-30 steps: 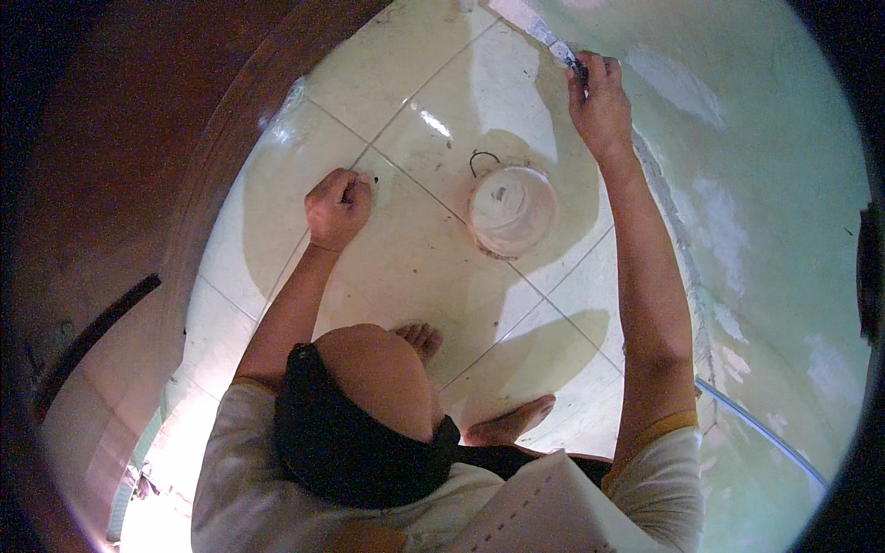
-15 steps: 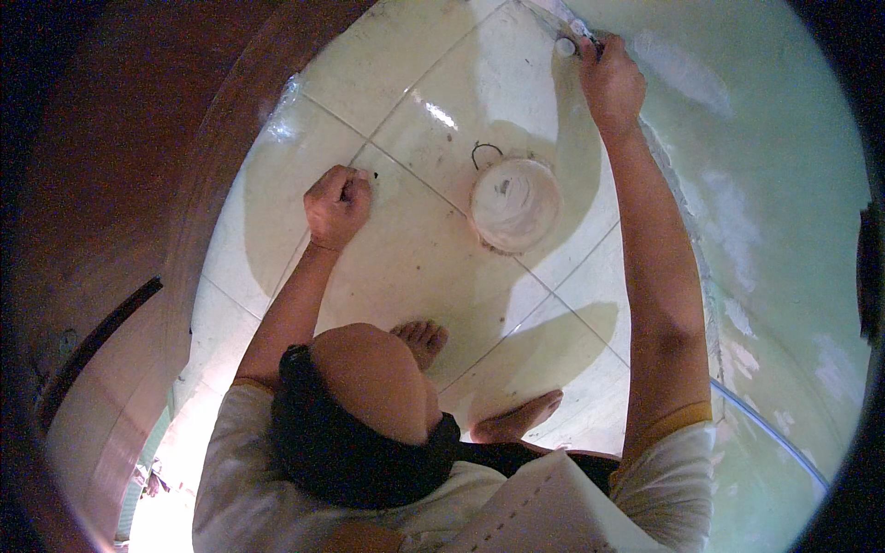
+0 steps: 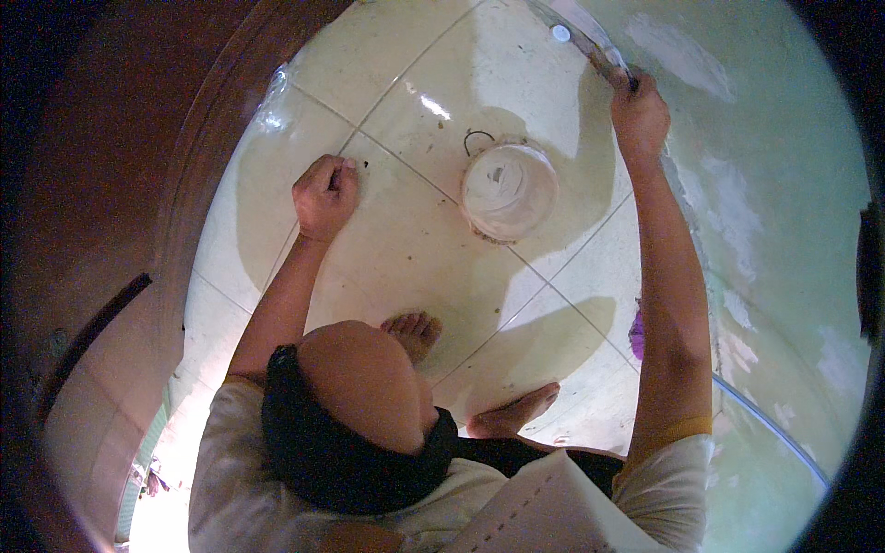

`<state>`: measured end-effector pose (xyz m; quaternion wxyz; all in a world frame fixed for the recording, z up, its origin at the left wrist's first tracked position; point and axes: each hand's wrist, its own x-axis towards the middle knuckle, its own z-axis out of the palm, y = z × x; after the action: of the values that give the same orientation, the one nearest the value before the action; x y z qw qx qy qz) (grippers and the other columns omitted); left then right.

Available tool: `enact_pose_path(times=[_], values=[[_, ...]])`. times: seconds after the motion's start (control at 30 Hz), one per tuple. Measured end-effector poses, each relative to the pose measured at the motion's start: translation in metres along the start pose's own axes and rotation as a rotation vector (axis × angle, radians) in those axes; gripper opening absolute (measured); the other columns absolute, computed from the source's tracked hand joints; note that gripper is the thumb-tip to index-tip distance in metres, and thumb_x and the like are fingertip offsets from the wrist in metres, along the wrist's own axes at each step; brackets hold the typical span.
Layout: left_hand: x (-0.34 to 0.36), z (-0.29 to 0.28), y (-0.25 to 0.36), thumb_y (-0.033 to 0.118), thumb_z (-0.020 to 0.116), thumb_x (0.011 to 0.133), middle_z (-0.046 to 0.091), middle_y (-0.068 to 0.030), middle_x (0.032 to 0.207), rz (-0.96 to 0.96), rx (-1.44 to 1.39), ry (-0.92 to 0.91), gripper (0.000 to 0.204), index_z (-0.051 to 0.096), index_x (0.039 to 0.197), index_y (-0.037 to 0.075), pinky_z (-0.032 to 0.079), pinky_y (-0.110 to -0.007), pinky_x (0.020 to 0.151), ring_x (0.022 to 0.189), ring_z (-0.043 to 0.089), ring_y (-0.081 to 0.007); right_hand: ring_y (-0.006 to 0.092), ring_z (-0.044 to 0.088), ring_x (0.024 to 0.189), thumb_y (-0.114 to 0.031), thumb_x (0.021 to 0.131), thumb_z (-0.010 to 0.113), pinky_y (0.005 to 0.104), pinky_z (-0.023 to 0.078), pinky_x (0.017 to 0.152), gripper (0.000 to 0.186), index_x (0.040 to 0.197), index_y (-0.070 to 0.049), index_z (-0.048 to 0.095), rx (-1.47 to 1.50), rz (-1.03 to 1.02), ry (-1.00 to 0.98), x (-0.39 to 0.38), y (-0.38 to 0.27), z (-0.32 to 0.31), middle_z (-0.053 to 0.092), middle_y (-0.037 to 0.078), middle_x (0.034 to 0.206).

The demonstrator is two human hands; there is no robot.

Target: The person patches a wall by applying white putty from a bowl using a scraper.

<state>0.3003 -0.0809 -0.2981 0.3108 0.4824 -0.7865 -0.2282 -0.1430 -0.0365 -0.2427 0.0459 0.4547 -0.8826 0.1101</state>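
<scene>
At the far right, my right hand (image 3: 643, 115) is closed round the dark handle of a slim, flat-bladed tool that looks like a putty knife (image 3: 608, 48). Its pale blade points away from me, beside the foot of the green wall (image 3: 774, 175); whether it touches the wall I cannot tell. My left hand (image 3: 323, 198) forms a fist over the tiles on the left, and anything inside it is hidden. Between the hands, a round pale bucket (image 3: 509, 194) with whitish smears inside stands on the floor. Its thin dark wire handle (image 3: 478, 135) sticks out at the far side.
Whitish patches mark the wall. On the tiled floor (image 3: 406, 221), a small white disc (image 3: 560, 33) lies near the tool. Something purple (image 3: 637, 334) shows beside my right forearm. A blue hose or cable (image 3: 770, 429) runs at lower right; dark brown panelling (image 3: 120, 157) curves along the left.
My right hand has moved right and nearer to me along the wall with the tool. The purple thing has come into sight. My left hand stays a fist, and the view has shifted slightly.
</scene>
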Motion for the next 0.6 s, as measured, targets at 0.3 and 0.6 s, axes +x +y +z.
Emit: enact_pose_path(times=[0.3, 0.6], values=[[-0.001, 0.005, -0.002, 0.011, 0.066, 0.084, 0.055, -0.0106, 0.062, -0.034, 0.046, -0.005, 0.014, 0.06, 0.073, 0.005, 0.045, -0.034, 0.051, 0.051, 0.053, -0.0245, 0.0418, 0.066, 0.077, -0.033, 0.096, 0.058, 0.0492, 0.052, 0.067, 0.026, 0.1, -0.007, 0.057, 0.236, -0.205, -0.023, -0.016, -0.047, -0.016, 0.068, 0.021, 0.084], [0.0, 0.004, -0.003, 0.011, 0.066, 0.085, 0.053, -0.0102, 0.061, 0.036, 0.032, 0.006, 0.016, 0.058, 0.073, 0.004, 0.044, -0.035, 0.051, 0.051, 0.052, -0.0249, 0.0424, 0.066, 0.075, -0.033, 0.096, 0.056, 0.0516, 0.052, 0.065, 0.027, 0.098, -0.006, 0.054, 0.143, -0.183, 0.089, 0.02, -0.071, 0.029, 0.067, 0.022, 0.082]])
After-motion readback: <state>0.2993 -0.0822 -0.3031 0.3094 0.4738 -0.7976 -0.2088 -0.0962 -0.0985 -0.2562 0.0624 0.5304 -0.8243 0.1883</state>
